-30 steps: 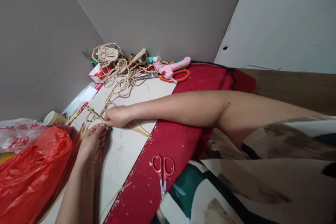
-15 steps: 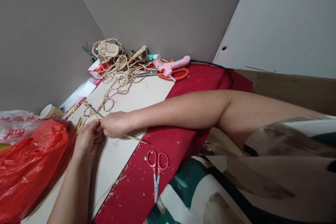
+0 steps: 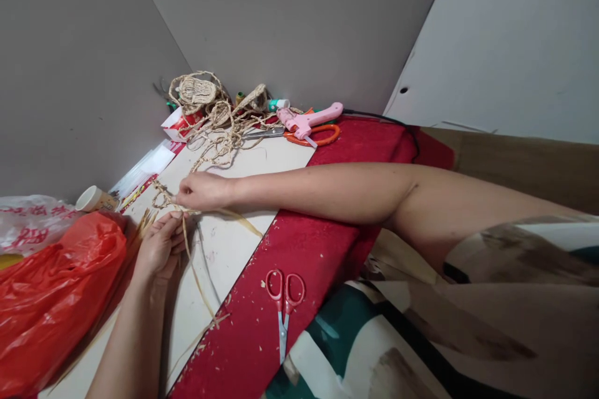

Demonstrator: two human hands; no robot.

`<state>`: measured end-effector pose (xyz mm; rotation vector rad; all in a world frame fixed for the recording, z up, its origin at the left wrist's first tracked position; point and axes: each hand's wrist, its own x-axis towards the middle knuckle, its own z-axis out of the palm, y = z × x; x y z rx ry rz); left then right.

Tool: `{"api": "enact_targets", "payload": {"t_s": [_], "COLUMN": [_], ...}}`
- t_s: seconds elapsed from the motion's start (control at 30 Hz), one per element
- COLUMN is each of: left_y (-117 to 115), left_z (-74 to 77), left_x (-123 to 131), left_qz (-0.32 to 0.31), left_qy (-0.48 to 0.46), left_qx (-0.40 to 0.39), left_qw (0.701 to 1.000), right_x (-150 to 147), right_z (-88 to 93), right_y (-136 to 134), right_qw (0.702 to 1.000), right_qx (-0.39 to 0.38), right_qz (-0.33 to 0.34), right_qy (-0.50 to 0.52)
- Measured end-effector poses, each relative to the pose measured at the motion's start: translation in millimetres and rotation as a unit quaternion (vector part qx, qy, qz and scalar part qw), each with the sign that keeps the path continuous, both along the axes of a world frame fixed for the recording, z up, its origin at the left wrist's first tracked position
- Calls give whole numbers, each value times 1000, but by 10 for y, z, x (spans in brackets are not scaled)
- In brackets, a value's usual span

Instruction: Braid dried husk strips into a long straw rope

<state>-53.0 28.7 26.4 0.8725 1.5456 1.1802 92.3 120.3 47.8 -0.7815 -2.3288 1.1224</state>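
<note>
My left hand [image 3: 161, 242] is closed in a pinch on pale straw strands [image 3: 199, 280], whose loose ends trail down across the white board [image 3: 229, 249]. Just above it, my right hand [image 3: 204, 192] is closed on the straw braid [image 3: 161, 194], with its fingertips partly hidden. A flat straw strip [image 3: 241, 221] runs out from beneath that hand toward the board's edge. Beyond both hands, more of the braided cord [image 3: 224, 143] lies in a loose tangle.
Red-handled scissors [image 3: 284, 305] lie on the red cloth [image 3: 253, 330] among straw bits. A pink glue gun [image 3: 309, 120] and orange-handled scissors [image 3: 322, 135] lie at the back. A red plastic bag [image 3: 60, 299] and a paper cup [image 3: 96, 199] are on the left.
My right hand has moved up and slightly away from my left hand, which has barely shifted. Straw strands now hang down from the left fingers over the board.
</note>
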Motion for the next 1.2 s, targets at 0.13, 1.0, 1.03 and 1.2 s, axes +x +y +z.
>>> {"api": "enact_targets", "payload": {"t_s": [0.13, 1.0, 1.03, 1.2], "left_y": [0, -144, -164, -279], "left_z": [7, 147, 128, 173], "left_x": [23, 264, 341, 560], "left_qz": [-10, -28, -25, -138], "left_qy": [-5, 639, 657, 553], "left_qx": [5, -6, -14, 3], "left_qw": [1000, 768, 753, 822], "right_x": [-82, -138, -131, -125], "right_z": [-103, -160, -154, -182], "right_y": [27, -50, -62, -20], "right_qw": [970, 940, 943, 921], "right_qx": [-207, -339, -333, -387], "right_qz": [112, 34, 25, 54], "right_qy": [-50, 5, 4, 0]}}
